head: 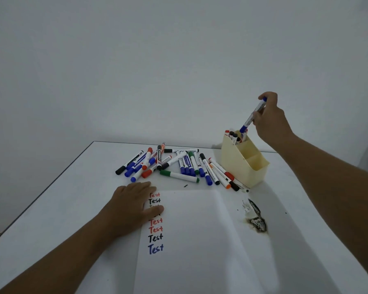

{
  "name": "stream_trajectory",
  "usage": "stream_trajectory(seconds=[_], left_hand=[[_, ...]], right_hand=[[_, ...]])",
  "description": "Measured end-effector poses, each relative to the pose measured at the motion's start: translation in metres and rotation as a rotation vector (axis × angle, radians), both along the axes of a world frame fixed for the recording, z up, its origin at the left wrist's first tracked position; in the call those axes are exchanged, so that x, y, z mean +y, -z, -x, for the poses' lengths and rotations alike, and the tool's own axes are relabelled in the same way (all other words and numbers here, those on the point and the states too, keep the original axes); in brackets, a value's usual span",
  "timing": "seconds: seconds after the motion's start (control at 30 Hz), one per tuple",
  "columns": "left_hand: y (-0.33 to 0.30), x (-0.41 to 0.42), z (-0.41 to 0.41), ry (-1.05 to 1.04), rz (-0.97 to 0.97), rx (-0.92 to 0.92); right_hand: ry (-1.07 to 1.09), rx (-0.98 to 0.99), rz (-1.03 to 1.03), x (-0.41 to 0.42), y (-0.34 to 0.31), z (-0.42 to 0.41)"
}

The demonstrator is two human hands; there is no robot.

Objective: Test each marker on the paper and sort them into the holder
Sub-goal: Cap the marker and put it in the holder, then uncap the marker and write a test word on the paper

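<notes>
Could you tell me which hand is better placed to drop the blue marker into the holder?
Right: the right hand already grips the blue-capped marker above the cream plastic holder; the left hand rests flat on the white paper.

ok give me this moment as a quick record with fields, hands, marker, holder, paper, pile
right hand: right hand grips a blue marker, its lower end at the holder's back compartment
left hand: left hand rests flat on the paper's left edge
holder: cream holder, markers only in the back compartment; nearer ones look empty
paper: paper with a column of "Test" in red, black, blue
pile: loose markers lying left of the holder
table: dark stain right of the paper
</notes>
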State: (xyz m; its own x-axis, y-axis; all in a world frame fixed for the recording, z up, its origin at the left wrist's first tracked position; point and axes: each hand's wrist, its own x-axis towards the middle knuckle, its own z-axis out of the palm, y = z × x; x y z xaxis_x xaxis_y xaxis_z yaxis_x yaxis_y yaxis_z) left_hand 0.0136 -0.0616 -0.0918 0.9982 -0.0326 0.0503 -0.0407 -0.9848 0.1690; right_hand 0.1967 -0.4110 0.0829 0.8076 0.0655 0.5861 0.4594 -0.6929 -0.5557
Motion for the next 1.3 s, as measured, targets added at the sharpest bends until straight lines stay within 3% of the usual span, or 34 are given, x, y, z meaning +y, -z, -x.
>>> stream_trajectory(seconds=[0.13, 0.3, 0.53, 0.67, 0.8, 0.9, 1.03, 1.17, 1.3], left_hand=[[0.002, 0.002, -0.002, -0.004, 0.014, 0.008], [0.002, 0.003, -0.004, -0.011, 0.016, 0.011], [0.001, 0.003, -0.004, -0.008, 0.044, 0.013], [0.002, 0.003, -0.002, -0.012, 0.045, 0.019], [0.000, 0.000, 0.000, -0.017, 0.038, 0.016], [-0.002, -0.002, -0.001, -0.021, 0.026, 0.009], [-0.003, -0.004, -0.002, -0.029, 0.006, 0.020], [-0.004, -0.004, -0.006, -0.036, 0.021, 0.014], [-0.012, -0.007, -0.010, -0.112, 0.184, -0.015]], right_hand=[[0.026, 0.001, 0.067, 0.009, 0.006, -0.015], [0.124, 0.120, 0.411, 0.011, 0.030, -0.040], [0.249, 0.236, 0.693, 0.018, 0.046, -0.034], [0.192, 0.437, 0.739, 0.013, 0.055, -0.031], [0.199, 0.374, 0.630, 0.012, 0.051, -0.021], [0.148, 0.256, 0.555, 0.020, 0.051, -0.006], [-0.065, 0.065, 0.682, 0.051, 0.071, 0.043], [-0.310, 0.210, 0.782, 0.085, 0.113, 0.107], [-0.403, 0.363, 0.926, 0.104, 0.147, 0.151]])
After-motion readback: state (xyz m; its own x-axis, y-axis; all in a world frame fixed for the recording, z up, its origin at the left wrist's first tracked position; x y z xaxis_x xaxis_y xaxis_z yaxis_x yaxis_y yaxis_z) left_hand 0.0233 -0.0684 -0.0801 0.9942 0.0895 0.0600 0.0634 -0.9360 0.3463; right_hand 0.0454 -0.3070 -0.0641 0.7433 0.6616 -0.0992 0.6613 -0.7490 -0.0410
